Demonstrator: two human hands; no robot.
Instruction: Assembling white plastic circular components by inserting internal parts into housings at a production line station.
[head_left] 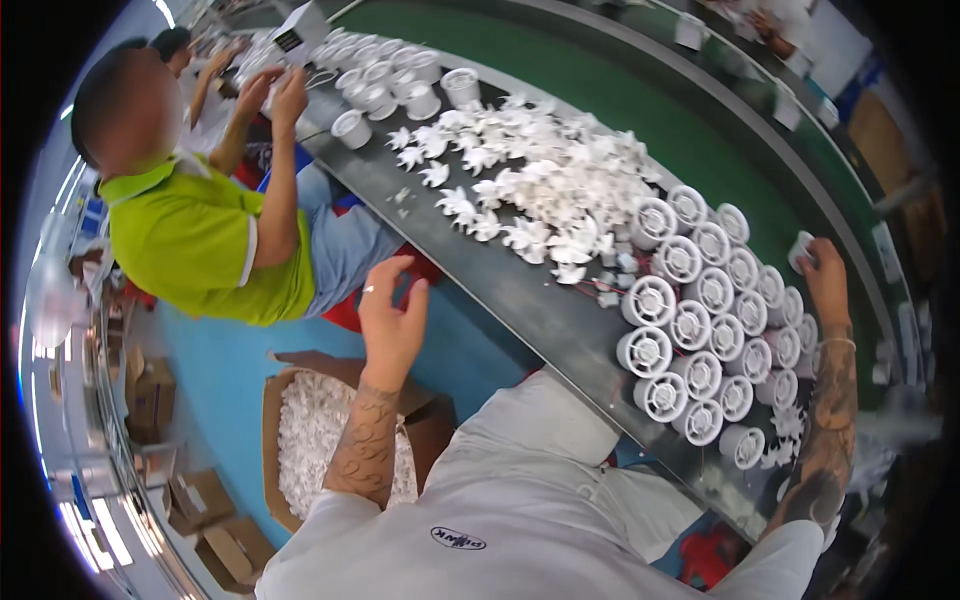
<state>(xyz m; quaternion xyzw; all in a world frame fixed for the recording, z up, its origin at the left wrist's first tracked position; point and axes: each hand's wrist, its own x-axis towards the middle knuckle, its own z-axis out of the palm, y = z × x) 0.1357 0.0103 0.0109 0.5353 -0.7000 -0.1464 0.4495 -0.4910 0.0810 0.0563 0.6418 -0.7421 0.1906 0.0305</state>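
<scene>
My left hand (392, 318) is raised in front of the bench, its thumb and index finger apart, with nothing between them. At the far right, over the edge of the green belt, my right hand (826, 278) is closed on a small white fan housing (800, 251). Beside that arm, white round fan housings (690, 324) with spoked openings stand packed together on the dark bench (500, 292). A heap of white fan impellers (560, 170) spreads to their left. Small grey parts (608, 285), possibly motors, lie between the heap and the housings.
A co-worker in a lime-green shirt (200, 245) sits at the left, both hands raised. More white cups (380, 85) stand farther along the bench. The green conveyor belt (590, 75) runs behind. An open carton (270, 450) of white parts is on the blue floor.
</scene>
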